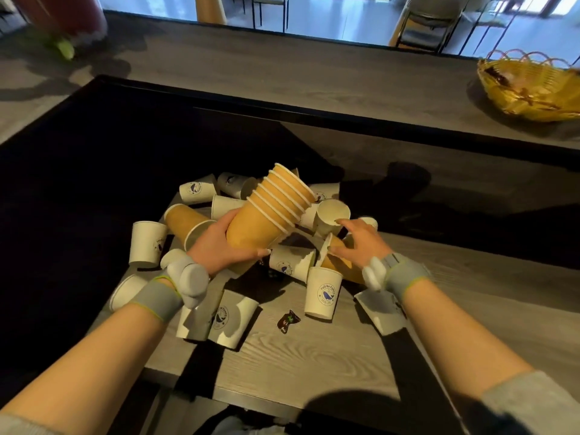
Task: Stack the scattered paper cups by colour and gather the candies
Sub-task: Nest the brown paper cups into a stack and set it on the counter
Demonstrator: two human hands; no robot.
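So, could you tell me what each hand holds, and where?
Left hand grips the stack of orange cups round the bottom cup's wall. Right hand grips a lying orange cup at its rim.

Head view, down onto table (314,365)

Kinda dim and contrasty overall. Daylight from the far side, blown out to pale blue on the floor (329,14) past the glass. Deep black shadow over the left of the desk (314,356), plus a soft round one at the near edge. Sharp enough in the middle, with readable logos on the white cups (323,291). Smeared toward the corners though: blurry basket (530,89) far right, blurry red thing (62,14) far left. Noticeable fisheye bend along the straight edges.
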